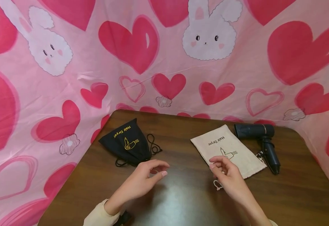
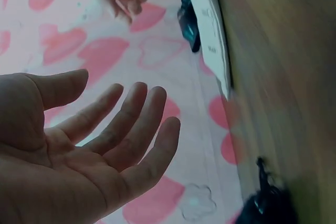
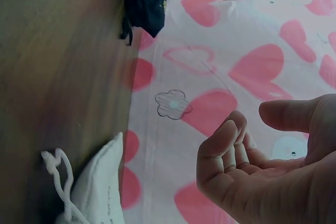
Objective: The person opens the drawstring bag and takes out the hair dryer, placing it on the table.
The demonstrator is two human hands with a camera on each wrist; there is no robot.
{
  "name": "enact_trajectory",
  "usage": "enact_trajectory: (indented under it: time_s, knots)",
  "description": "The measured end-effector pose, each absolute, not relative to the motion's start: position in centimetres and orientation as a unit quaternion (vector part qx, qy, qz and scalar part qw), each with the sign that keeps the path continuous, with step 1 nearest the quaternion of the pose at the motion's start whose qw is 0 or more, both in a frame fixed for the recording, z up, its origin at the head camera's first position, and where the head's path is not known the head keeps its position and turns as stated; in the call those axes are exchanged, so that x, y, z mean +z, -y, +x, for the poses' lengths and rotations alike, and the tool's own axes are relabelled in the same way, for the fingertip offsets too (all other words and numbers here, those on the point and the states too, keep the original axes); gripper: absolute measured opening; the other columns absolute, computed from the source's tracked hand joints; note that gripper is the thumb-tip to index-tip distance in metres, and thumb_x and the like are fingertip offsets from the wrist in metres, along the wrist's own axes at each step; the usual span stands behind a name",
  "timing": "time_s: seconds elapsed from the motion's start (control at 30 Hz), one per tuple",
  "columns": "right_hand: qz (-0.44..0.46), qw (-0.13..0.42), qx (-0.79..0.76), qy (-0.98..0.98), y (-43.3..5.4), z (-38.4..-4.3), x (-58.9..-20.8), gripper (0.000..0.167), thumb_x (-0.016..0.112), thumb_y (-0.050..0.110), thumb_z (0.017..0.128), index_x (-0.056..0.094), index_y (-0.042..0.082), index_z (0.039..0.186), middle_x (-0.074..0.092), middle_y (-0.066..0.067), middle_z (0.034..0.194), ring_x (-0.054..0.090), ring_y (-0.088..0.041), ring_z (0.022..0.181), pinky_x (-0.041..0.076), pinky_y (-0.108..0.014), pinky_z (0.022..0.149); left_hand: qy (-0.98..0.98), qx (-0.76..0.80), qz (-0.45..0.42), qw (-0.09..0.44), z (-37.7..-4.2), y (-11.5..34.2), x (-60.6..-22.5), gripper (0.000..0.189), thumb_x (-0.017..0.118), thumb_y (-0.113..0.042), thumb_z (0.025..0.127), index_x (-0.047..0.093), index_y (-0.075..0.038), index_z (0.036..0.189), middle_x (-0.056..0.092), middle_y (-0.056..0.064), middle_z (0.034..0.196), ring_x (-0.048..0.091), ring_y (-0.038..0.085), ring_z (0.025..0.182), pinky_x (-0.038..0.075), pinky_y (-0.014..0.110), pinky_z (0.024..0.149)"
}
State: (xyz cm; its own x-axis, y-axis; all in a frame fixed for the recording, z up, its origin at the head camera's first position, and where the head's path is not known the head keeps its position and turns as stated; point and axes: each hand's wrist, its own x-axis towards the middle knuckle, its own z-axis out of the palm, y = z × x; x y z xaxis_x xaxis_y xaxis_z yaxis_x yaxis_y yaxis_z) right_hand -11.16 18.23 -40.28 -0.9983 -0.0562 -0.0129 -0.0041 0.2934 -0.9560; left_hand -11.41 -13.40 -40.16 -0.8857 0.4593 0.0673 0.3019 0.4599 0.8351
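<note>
My left hand hovers over the table in front of the black drawstring pouch, fingers loosely bent with nothing between them. In the left wrist view that hand shows a bare palm and spread, relaxed fingers. My right hand is raised near the cream drawstring pouch, overlapping its lower left edge in the head view. The right wrist view shows the right hand with fingers softly curled and the palm bare. Both pouches lie flat, printed "Hair Dryer" with a dryer drawing.
A dark hair dryer with a handle lies at the back right, beside the cream pouch. The brown wooden table meets a pink cloth with hearts and rabbits behind and at both sides. A small dark object shows under the left sleeve.
</note>
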Motion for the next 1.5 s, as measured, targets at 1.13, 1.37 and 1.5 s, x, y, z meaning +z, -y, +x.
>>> enact_trajectory:
  time_s: [1.13,1.37,1.5]
  knots:
    - [-0.094,0.061,-0.563,-0.819,-15.5,-15.3,-41.5,0.014,0.067,0.010,0.104,0.068,-0.001,0.112,0.063,-0.009,0.089,0.060,-0.029,0.072,0.051,-0.028,0.065,-0.868,0.496,0.000,0.016,-13.2,21.1,-41.0,0.023,0.067,-0.014,0.104,0.071,-0.001,0.123,0.073,0.011,0.101,0.070,0.036,0.098,0.056,0.032,0.078]
    - [-0.090,0.068,-0.575,-0.810,-14.7,-15.9,-41.7,0.015,0.068,0.010,0.103,0.068,-0.003,0.111,0.062,-0.007,0.086,0.058,-0.025,0.068,0.050,-0.028,0.063,-0.872,0.487,-0.031,0.012,-13.3,22.2,-41.1,0.025,0.067,-0.018,0.105,0.071,0.001,0.120,0.074,0.013,0.101,0.072,0.034,0.096,0.055,0.034,0.079]
    - [-0.088,0.073,-0.567,-0.816,-14.2,-16.4,-42.0,0.014,0.068,0.011,0.103,0.069,-0.002,0.110,0.063,-0.009,0.085,0.057,-0.024,0.067,0.049,-0.028,0.063,-0.880,0.472,-0.048,0.014,-13.5,22.8,-41.2,0.027,0.067,-0.021,0.105,0.071,0.000,0.120,0.075,0.015,0.101,0.073,0.033,0.095,0.053,0.036,0.079]
